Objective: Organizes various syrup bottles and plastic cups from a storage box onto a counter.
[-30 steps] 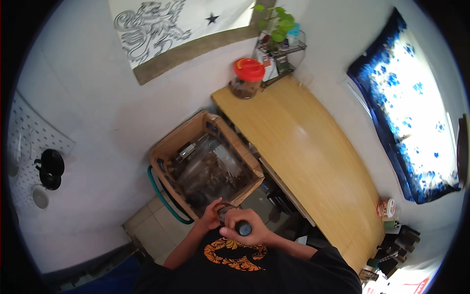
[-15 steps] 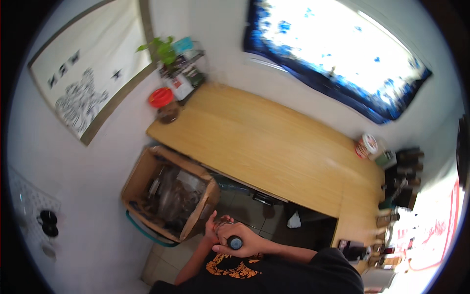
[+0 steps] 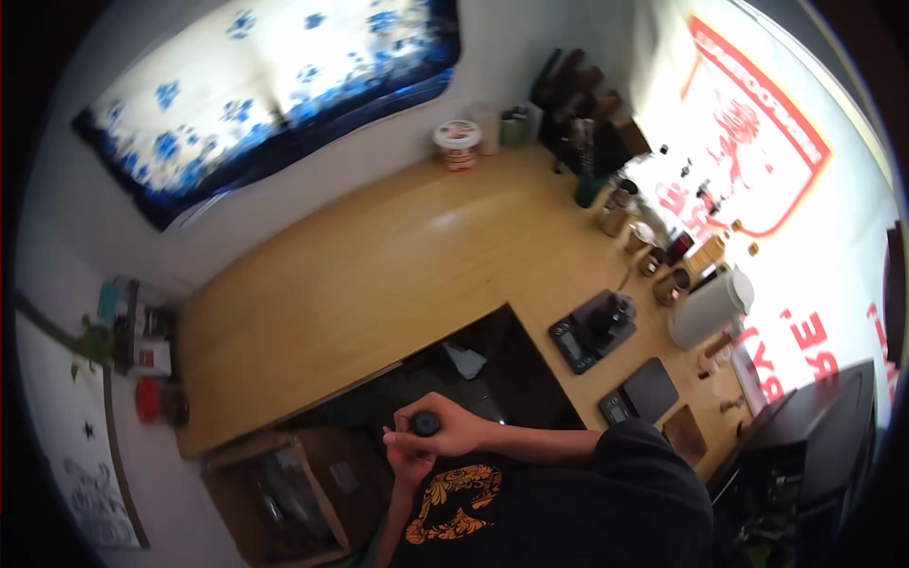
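Note:
In front of my dark shirt, my right hand (image 3: 456,426) is closed around a black cylindrical thing (image 3: 425,423) whose round end points up at me. Its lower part is hidden by my fingers, so its kind cannot be made out. Just below and to the left, my left hand (image 3: 409,460) curls its fingers close against the right hand. What the left hand grips is covered. Both hands are in the air near the wooden desk's front edge.
An L-shaped wooden desk (image 3: 379,256) curves around me. On its right part stand a black scale with a dark vessel (image 3: 597,327), a second flat scale (image 3: 639,393), a white kettle (image 3: 710,308) and several small jars. A cardboard box (image 3: 275,492) sits low at left.
My view has swung to the right, bringing the scales and kettle into fuller sight. My left hand, with fingers partly spread earlier, is now curled closer under the right.

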The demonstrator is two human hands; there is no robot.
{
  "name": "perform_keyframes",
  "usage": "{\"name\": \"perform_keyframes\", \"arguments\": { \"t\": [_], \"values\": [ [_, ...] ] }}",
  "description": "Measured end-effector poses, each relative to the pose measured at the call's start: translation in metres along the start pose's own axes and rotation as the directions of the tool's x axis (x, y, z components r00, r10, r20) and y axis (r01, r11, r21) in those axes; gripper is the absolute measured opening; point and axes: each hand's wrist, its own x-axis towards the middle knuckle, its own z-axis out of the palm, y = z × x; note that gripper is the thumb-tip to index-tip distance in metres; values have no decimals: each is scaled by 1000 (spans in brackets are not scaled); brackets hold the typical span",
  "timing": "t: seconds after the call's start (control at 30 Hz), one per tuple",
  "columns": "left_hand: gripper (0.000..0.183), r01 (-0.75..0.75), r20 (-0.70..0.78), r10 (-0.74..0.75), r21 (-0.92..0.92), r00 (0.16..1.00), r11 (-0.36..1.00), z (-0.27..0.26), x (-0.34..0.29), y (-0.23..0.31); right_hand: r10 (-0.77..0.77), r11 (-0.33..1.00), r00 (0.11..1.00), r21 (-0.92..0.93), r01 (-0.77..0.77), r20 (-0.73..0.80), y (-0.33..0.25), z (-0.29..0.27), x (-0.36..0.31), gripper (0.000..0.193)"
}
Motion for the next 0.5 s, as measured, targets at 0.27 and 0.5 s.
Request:
{"name": "perform_keyframes", "arguments": {
  "t": [0.27,0.5],
  "values": [
    [65,424,-35,-427,213,903,880,25,46,-23,-267,959,949,-144,244,-166,-22,-25,-80,41],
    [63,664,-32,-678,239,734,708,54,77,-47,-218,973,855,-170,155,-471,-36,-16,-116,36]
  ]
}}
